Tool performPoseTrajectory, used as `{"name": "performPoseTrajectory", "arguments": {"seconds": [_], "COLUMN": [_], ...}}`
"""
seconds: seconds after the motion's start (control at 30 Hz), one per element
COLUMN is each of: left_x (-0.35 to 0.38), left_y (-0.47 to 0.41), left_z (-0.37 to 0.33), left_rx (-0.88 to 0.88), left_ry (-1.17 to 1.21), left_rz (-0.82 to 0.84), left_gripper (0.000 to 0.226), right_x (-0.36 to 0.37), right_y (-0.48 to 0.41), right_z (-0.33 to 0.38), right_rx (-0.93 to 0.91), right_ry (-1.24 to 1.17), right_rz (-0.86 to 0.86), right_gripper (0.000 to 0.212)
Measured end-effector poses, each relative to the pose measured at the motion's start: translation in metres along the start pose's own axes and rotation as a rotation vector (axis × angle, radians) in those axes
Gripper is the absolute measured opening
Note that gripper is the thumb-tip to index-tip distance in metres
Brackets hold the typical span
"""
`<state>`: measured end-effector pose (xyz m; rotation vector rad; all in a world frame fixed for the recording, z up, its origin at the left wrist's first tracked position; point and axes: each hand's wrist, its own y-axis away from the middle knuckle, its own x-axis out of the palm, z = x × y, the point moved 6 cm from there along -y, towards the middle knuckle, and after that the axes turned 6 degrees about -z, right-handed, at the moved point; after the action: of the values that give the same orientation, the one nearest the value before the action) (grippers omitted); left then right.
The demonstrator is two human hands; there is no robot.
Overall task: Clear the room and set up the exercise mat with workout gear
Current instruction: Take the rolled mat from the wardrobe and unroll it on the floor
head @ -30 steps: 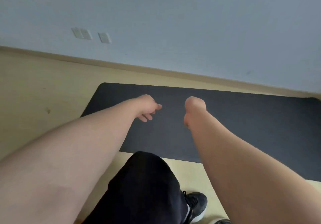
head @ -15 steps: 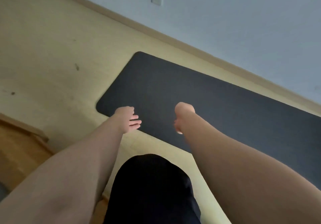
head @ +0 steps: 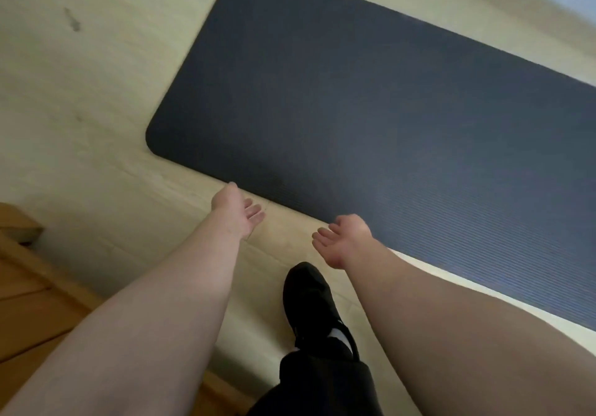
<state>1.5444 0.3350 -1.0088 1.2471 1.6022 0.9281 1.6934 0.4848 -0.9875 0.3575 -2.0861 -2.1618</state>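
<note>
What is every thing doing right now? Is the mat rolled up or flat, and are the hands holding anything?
Exercise mat: unrolled, flat on the floor, nothing on the part in view.
Left hand: open, fingers relaxed, holding nothing, near the mat's edge.
Right hand: open, fingers relaxed, holding nothing.
Black shoe: on the floor beside the mat, not on it.

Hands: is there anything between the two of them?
Only bare pale floor lies between the left hand and right hand in the head view; the dark mat has its edge just beyond.
</note>
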Motion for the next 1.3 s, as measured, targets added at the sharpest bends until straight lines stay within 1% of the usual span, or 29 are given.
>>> {"name": "performPoseTrajectory", "arguments": {"seconds": [0.03, 0.07, 0.13, 0.17, 0.23, 0.3, 0.37, 0.43, 0.47, 0.57, 0.63, 0.67, 0.73, 0.87, 0.93, 1.03, 1.13, 1.17, 1.23, 1.27, 1.3], "left_x": [0.000, -0.002, -0.001, 0.002, 0.014, 0.026, 0.039, 0.049, 0.055, 0.067, 0.075, 0.082, 0.101, 0.126, 0.129, 0.142, 0.161, 0.166, 0.166, 0.169, 0.174], "left_y": [0.001, -0.005, -0.024, -0.028, -0.033, -0.031, -0.028, -0.032, -0.034, -0.034, -0.034, -0.033, -0.026, -0.021, -0.021, -0.012, -0.010, -0.008, -0.007, -0.005, -0.004], "left_z": [0.000, 0.003, 0.004, 0.002, -0.005, -0.016, -0.027, -0.037, -0.038, -0.030, -0.015, -0.008, -0.001, -0.011, -0.004, 0.004, -0.005, -0.006, -0.004, -0.001, 0.001], "left_rx": [0.002, 0.003, -0.009, 0.000, -0.007, -0.003, -0.029, 0.020, 0.052, 0.124, 0.069, 0.036, 0.020, 0.116, 0.135, 0.119, 0.165, 0.185, 0.196, 0.188, 0.171], "left_ry": [-0.018, -0.034, -0.042, -0.082, -0.153, -0.194, -0.108, -0.002, 0.015, -0.004, 0.014, 0.028, 0.048, 0.069, 0.018, 0.001, 0.061, 0.061, 0.022, 0.015, 0.028], "left_rz": [-0.019, -0.076, -0.139, -0.170, -0.182, -0.164, -0.129, -0.121, -0.106, -0.079, -0.053, -0.030, 0.017, -0.026, -0.035, 0.026, 0.060, 0.055, 0.026, 0.027, 0.052], "left_gripper": [0.047, 0.046, 0.044, 0.046, 0.047, 0.048, 0.051, 0.053, 0.052, 0.045, 0.027, 0.023, 0.029, 0.016, 0.020, 0.017, 0.036, 0.036, 0.024, 0.023, 0.030], "right_x": [-0.001, -0.002, -0.003, -0.004, -0.006, -0.002, 0.007, 0.016, 0.020, 0.025, 0.025, 0.025, 0.023, 0.020, 0.014, 0.014, 0.018, 0.015, 0.013, 0.013, 0.012], "right_y": [-0.007, -0.011, -0.027, -0.035, -0.050, -0.056, -0.060, -0.060, -0.058, -0.050, -0.051, -0.055, -0.062, -0.065, -0.065, -0.067, -0.067, -0.066, -0.064, -0.064, -0.065], "right_z": [-0.004, -0.008, -0.008, -0.007, -0.001, 0.003, 0.010, 0.017, 0.021, 0.028, 0.030, 0.032, 0.042, 0.063, 0.066, 0.080, 0.093, 0.098, 0.103, 0.106, 0.109], "right_rx": [0.020, 0.044, 0.081, 0.085, 0.067, 0.024, -0.027, -0.041, -0.054, -0.040, -0.025, -0.025, -0.028, -0.061, -0.063, -0.071, -0.105, -0.121, -0.125, -0.123, -0.122], "right_ry": [-0.005, -0.062, -0.162, -0.181, -0.203, -0.201, -0.192, -0.228, -0.253, -0.314, -0.322, -0.323, -0.343, -0.355, -0.354, -0.370, -0.362, -0.359, -0.349, -0.345, -0.342], "right_rz": [-0.002, 0.009, 0.021, 0.020, 0.016, 0.010, 0.047, 0.079, 0.106, 0.140, 0.102, 0.075, 0.039, 0.059, 0.028, 0.022, 0.090, 0.090, 0.089, 0.087, 0.095], "right_gripper": [0.050, 0.052, 0.056, 0.058, 0.058, 0.055, 0.053, 0.051, 0.051, 0.051, 0.048, 0.046, 0.044, 0.048, 0.048, 0.045, 0.038, 0.038, 0.040, 0.040, 0.039]}}
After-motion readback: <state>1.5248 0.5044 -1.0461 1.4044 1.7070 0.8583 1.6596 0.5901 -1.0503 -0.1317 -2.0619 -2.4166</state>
